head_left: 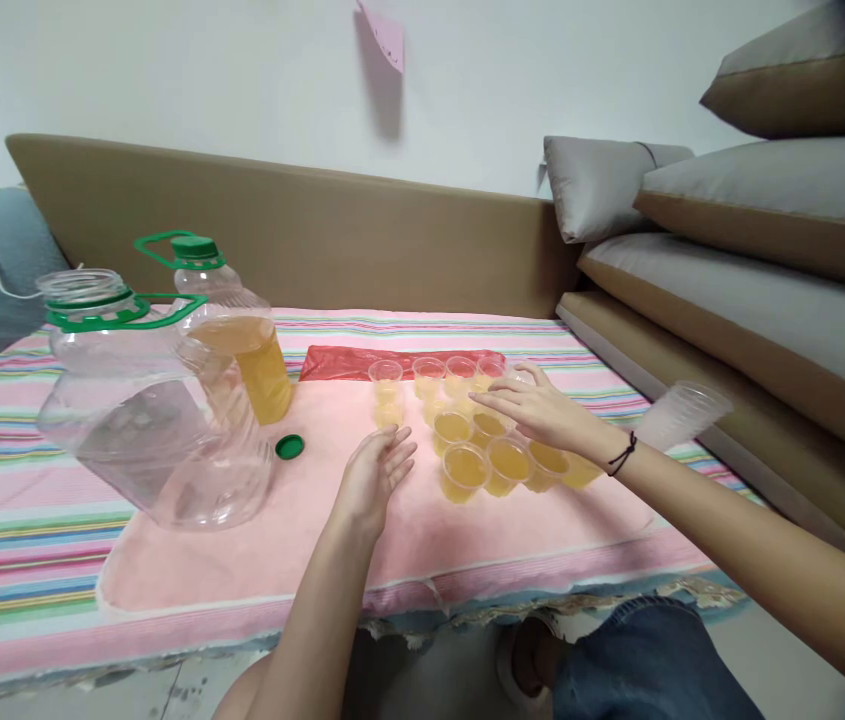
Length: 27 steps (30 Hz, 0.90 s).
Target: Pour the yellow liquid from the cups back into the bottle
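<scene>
My left hand (379,470) is held palm inward with its fingers stretched out. Nothing is in it. Just beyond its fingertips stands a clear plastic cup (386,373) with some yellow drink. My right hand (534,408) reaches over the group of cups, fingers extended and spread. Whether its fingertips touch a rim I cannot tell. Several cups of yellow drink (465,468) stand close together below it, and the hand hides part of the back ones. A stack of clear cups (681,415) lies tilted to the right of my right wrist.
At left stands a large uncapped clear jug (167,440) with a green handle. Behind it, a green-capped jug (268,375) holds yellow drink. A green cap (289,447) and a red plastic bag (347,364) lie on the pink mat (242,560). Cushions (752,270) are piled at right.
</scene>
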Each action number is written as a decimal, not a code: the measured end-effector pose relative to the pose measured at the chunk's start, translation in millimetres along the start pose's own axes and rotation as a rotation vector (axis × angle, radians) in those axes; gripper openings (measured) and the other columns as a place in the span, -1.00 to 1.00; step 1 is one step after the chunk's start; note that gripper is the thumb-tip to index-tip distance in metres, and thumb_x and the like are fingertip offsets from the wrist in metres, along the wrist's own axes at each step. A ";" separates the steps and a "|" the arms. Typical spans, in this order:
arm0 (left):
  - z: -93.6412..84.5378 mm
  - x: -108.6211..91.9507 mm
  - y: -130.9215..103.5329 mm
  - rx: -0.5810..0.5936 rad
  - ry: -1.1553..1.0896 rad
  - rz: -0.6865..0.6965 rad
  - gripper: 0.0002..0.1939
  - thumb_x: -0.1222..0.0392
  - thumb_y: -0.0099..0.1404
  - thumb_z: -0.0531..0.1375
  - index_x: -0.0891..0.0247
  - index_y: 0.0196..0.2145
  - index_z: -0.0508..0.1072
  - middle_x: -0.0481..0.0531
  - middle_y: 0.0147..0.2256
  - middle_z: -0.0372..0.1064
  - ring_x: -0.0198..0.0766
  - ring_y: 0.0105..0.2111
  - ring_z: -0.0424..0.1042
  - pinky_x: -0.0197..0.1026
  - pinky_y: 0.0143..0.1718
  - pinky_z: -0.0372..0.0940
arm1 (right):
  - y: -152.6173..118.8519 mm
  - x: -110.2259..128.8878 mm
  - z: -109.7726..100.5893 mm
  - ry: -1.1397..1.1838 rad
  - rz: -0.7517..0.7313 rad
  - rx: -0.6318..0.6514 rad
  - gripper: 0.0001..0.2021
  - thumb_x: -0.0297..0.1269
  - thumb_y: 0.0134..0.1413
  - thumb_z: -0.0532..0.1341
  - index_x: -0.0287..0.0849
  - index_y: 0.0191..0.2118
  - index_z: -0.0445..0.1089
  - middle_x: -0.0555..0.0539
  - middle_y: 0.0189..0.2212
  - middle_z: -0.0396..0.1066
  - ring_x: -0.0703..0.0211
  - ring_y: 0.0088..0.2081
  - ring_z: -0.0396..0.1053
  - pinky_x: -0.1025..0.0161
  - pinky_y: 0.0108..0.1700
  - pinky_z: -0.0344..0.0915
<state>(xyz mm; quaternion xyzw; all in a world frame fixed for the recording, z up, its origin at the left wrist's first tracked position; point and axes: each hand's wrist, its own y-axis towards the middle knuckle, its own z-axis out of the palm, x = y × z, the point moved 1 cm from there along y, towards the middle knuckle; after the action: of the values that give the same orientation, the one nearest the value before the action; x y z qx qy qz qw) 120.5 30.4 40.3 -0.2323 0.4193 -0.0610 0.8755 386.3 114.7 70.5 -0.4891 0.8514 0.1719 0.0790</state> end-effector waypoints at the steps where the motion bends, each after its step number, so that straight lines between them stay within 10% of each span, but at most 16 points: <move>1: -0.1 0.0 0.0 0.002 0.002 -0.001 -0.91 0.33 0.34 0.11 0.29 -0.22 0.41 0.18 0.04 0.46 -0.28 -0.24 0.53 -0.25 -0.20 0.38 | -1.0 -0.7 -0.1 -0.006 0.000 0.000 -0.28 -0.65 0.09 0.04 -0.09 0.36 0.03 -0.20 0.10 0.45 -0.07 0.14 0.32 -0.30 0.24 -0.05; 27: 0.3 1.7 4.7 0.004 0.014 -0.005 -0.92 0.33 0.34 0.11 0.28 -0.24 0.40 0.18 0.05 0.45 -0.29 -0.23 0.53 -0.28 -0.24 0.41 | -11.9 -9.0 1.9 -0.007 0.028 0.003 -0.21 -0.70 -0.05 0.04 -0.08 0.33 0.06 -0.18 0.11 0.43 -0.03 0.17 0.31 -0.31 0.29 -0.12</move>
<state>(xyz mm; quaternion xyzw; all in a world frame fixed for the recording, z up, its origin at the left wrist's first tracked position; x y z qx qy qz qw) 121.4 34.1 37.1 -0.2311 0.4246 -0.0659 0.8729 401.0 117.2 68.9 -0.4763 0.8583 0.1733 0.0802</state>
